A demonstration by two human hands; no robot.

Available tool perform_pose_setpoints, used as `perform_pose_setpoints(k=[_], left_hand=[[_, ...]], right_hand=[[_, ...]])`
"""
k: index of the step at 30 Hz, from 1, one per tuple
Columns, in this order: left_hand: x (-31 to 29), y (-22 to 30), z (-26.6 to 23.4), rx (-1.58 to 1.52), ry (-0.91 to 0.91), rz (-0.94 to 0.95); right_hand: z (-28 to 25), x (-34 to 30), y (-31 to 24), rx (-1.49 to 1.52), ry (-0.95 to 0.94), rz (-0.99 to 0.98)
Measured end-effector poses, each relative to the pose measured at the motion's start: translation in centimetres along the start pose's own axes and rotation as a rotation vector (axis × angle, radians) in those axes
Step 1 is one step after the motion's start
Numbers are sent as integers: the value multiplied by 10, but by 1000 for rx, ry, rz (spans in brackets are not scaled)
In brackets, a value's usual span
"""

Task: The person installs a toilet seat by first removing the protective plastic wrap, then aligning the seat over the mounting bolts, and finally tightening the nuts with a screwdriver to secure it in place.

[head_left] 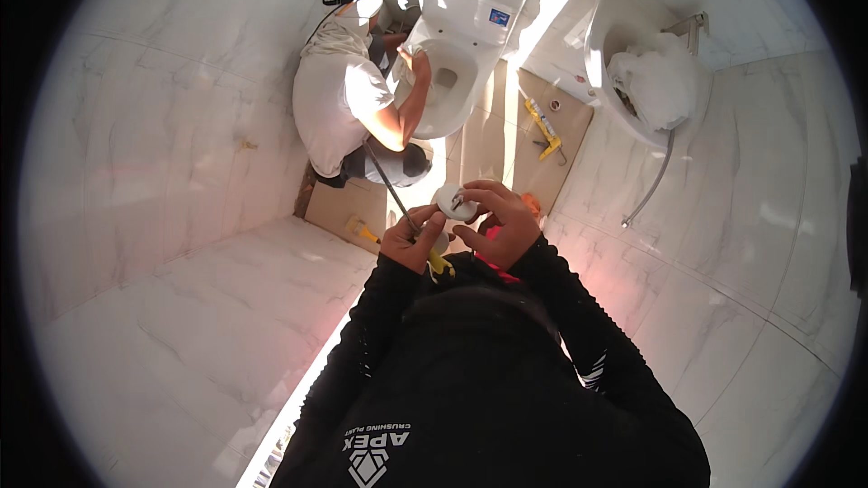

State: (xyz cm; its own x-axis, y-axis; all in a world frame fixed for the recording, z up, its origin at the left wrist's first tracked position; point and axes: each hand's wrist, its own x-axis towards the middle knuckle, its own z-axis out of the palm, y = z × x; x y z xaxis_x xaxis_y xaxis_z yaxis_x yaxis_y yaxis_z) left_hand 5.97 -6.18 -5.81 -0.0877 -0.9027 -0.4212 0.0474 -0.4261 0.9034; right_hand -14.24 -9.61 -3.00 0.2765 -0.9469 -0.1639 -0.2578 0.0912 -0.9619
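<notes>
In front of my body, my left hand (pixel 412 239) is closed on a grey flexible hose (pixel 389 183) that slants up toward the crouching person. Its fingers also steady a small white round disc (pixel 449 199) with a dark metal-looking piece at its middle; the exact kind does not show. From the other side, my right hand (pixel 508 224) pinches the disc with bent fingers. A second pale round piece (pixel 440 242) sits just under my left fingers, beside a yellow item (pixel 439 265) partly hidden by my hand.
Ahead on the left, a person (pixel 339 81) crouches with one hand at the white toilet (pixel 470 14). A yellow caulking gun (pixel 544 131) lies on the beige floor. At right, a white basin (pixel 592 63) holds crumpled plastic, with a hose (pixel 655 183) hanging. Another yellow tool (pixel 363 230) lies left.
</notes>
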Motion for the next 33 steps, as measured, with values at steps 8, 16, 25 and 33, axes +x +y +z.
perform_pose_setpoints(k=[8,16,25,33], left_hand=[[127,-13,21,-3,265,-57],[175,-33,48,67,589,-146],[150,-65,79,-47,826,-588],[141,-104,96,-153,794,-669]], right_hand=[[-26,156,103,688,-177,330],[-71,345,332,53,162,481],[-95,514,500,-322,321,45],[-92,573,545,-395,400,-164]])
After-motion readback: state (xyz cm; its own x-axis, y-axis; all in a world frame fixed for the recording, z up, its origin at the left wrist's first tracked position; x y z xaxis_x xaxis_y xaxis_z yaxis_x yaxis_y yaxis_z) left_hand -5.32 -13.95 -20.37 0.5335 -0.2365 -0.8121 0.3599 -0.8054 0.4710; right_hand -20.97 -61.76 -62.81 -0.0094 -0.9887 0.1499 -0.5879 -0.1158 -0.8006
